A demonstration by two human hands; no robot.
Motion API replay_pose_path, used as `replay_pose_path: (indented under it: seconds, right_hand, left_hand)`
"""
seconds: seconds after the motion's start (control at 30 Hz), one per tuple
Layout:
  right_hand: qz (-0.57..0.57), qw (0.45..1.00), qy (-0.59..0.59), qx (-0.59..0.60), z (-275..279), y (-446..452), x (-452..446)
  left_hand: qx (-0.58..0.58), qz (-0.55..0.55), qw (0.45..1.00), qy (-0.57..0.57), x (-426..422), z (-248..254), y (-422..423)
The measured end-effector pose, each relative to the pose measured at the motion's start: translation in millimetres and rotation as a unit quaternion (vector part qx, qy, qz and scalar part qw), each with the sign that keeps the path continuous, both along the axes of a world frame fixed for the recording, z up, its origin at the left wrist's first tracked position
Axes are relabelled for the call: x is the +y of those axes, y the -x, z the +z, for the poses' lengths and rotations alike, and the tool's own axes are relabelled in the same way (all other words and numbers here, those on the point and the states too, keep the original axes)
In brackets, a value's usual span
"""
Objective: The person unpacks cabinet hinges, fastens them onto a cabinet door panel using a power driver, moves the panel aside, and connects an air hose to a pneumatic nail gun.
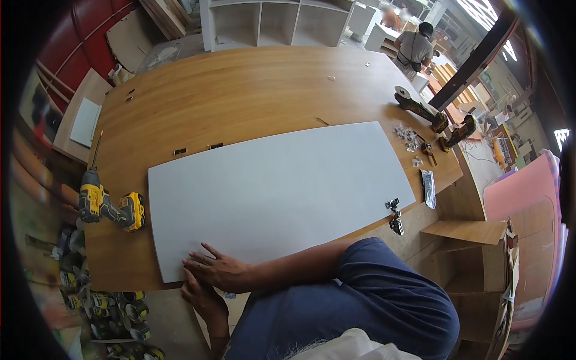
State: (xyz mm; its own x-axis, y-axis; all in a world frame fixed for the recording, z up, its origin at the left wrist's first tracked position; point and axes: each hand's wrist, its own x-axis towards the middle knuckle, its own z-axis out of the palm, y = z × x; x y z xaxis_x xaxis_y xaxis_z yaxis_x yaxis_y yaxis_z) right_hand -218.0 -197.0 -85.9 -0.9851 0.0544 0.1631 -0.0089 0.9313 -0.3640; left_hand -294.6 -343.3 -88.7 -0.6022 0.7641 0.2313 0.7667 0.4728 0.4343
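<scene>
Fingers of the left hand [203, 300] are bent at the pale panel's [276, 186] near edge, about seven o'clock from its middle; whether they pinch anything, I can't tell. Those of the right hand [223, 271] lie spread on its face just beside. At nine o'clock a yellow drill [93, 198] lies by the tabletop's [240, 78] left edge, bit pointing away, where a swinging elbow or shifted panel could knock it down. The panel lies flat on the tabletop, close along its near side, so a hard push or pull at that corner might skew it. At three o'clock metal hinges [396, 225] jut past its border and could snag the blue sleeve [390, 264]. Loose clear packets [408, 138] near two o'clock might scatter if the panel slid into them.
</scene>
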Motion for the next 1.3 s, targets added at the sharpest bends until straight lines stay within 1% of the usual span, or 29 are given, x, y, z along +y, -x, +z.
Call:
replay_pose_path:
  seconds: [0.07,0.1,0.13,0.17,0.23,0.27,0.33,0.4,0.47,0.53,0.6,0.63,0.7,0.77,0.83,0.87,0.9,0.93,0.97,1.0,1.03,1.07,1.1,1.13,1.17,1.2,1.23,1.27,1.3]
  right_hand:
    - [-0.013,1.0,0.0,-0.003,-3.0,1.1,-1.5]
    - [-0.011,1.0,0.0,-0.001,-6.8,2.7,-2.6]
    - [-0.027,0.999,0.032,0.01,-10.5,4.2,-3.5]
    - [-0.042,0.997,0.063,0.02,-14.1,5.3,-4.7]
    - [-0.028,0.997,0.069,0.001,-5.1,3.6,0.4]
    - [-0.016,0.997,0.076,-0.02,-1.1,2.1,2.7]
    - [-0.011,0.997,0.072,-0.025,8.6,-0.9,5.1]
    - [-0.008,0.997,0.067,-0.03,7.7,-1.1,3.5]
    - [-0.009,0.999,0.046,-0.002,-3.3,-0.8,2.1]
    - [-0.007,0.999,0.04,0.009,-7.0,-1.8,0.0]
    - [-0.01,0.999,0.033,0.02,-4.9,-4.3,-1.5]
    - [-0.005,0.998,0.058,0.002,-1.2,-8.0,-3.5]
    - [0.003,0.996,0.082,-0.02,-1.2,-7.6,-4.5]
    - [-0.007,0.998,0.063,0.018,-8.9,-8.7,-9.1]
    - [-0.001,0.999,0.044,0.012,-7.6,-10.5,-9.4]
    - [0.004,1.0,0.022,0.011,-5.9,-11.8,-7.7]
    - [0.014,0.999,0.028,0.007,-4.8,-12.8,-6.3]
    - [0.0,1.0,-0.022,0.001,-5.2,-13.2,-6.5]
    - [-0.004,0.998,-0.068,-0.005,-4.6,-14.1,-10.0]
    - [-0.005,0.998,-0.067,-0.019,3.3,-15.7,-11.9]
    - [0.0,0.998,-0.062,-0.029,9.6,-13.7,-10.1]
    - [-0.013,0.996,-0.085,-0.015,5.5,-11.2,-11.6]
    - [-0.03,0.994,-0.105,-0.001,-0.5,-9.8,-14.1]
    - [-0.016,0.997,-0.079,-0.011,1.8,-10.8,-11.6]
    - [-0.008,0.998,-0.057,-0.019,6.6,-11.3,-7.2]
    - [-0.003,0.999,-0.033,-0.009,10.5,-10.2,-3.1]
    - [-0.005,1.0,-0.015,0.003,14.3,-9.1,1.2]
    - [0.004,1.0,-0.008,0.008,16.6,-9.9,3.7]
    - [-0.011,0.998,0.067,0.014,18.9,-11.2,7.4]
  left_hand:
    - [-0.004,0.005,1.0,0.005,0.9,3.1,-1.5]
    - [-0.031,-0.007,0.999,-0.008,1.3,6.5,-0.1]
    - [-0.057,-0.018,0.998,-0.023,1.8,10.8,1.2]
    - [-0.056,-0.016,0.998,-0.023,0.2,17.3,3.0]
    - [-0.21,-0.008,0.978,0.004,-2.6,33.0,5.4]
    - [-0.21,-0.004,0.978,0.004,-3.8,26.5,6.6]
    - [-0.113,-0.033,0.993,-0.022,-4.0,10.9,8.5]
    - [-0.11,-0.017,0.994,-0.016,-3.7,6.0,7.2]
    - [-0.108,0.002,0.994,-0.011,-1.4,10.6,0.8]
    - [-0.163,0.015,0.986,-0.031,0.8,24.4,-2.8]
    - [-0.134,0.005,0.991,-0.026,-7.7,17.4,-4.3]
    - [-0.11,-0.004,0.994,-0.018,-11.9,13.7,-4.5]
    - [-0.125,-0.001,0.992,-0.026,-15.5,10.1,-5.4]
    - [-0.147,0.008,0.989,-0.028,-18.3,3.8,-8.7]
    - [-0.077,0.0,0.996,-0.036,-15.0,-12.4,-6.4]
    - [-0.08,0.006,0.996,-0.032,-12.3,-19.9,-4.3]
    - [-0.039,-0.017,0.998,-0.047,-9.5,-24.8,-3.1]
    - [0.002,-0.031,0.998,-0.058,-13.0,-27.7,-4.1]
    - [-0.047,-0.007,0.997,-0.059,-12.0,-21.2,-5.2]
    - [-0.029,-0.018,0.996,-0.08,-14.0,-17.9,-4.5]
    - [-0.072,-0.016,0.994,-0.08,-14.4,-19.8,-1.5]
    - [-0.114,-0.011,0.99,-0.082,-14.5,-21.2,1.3]
    - [-0.059,-0.011,0.996,-0.07,-18.1,-15.4,-0.7]
    - [-0.083,-0.016,0.993,-0.086,-17.9,-2.2,-3.0]
    - [-0.071,-0.031,0.991,-0.111,-20.9,-7.3,-0.5]
    - [-0.096,-0.031,0.987,-0.125,-21.8,-4.2,0.0]
    - [-0.16,0.014,0.981,-0.104,-26.4,-3.4,-1.1]
    - [-0.2,0.037,0.971,-0.127,-26.5,-0.9,-0.8]
    - [-0.24,0.055,0.957,-0.151,-26.6,2.0,0.9]
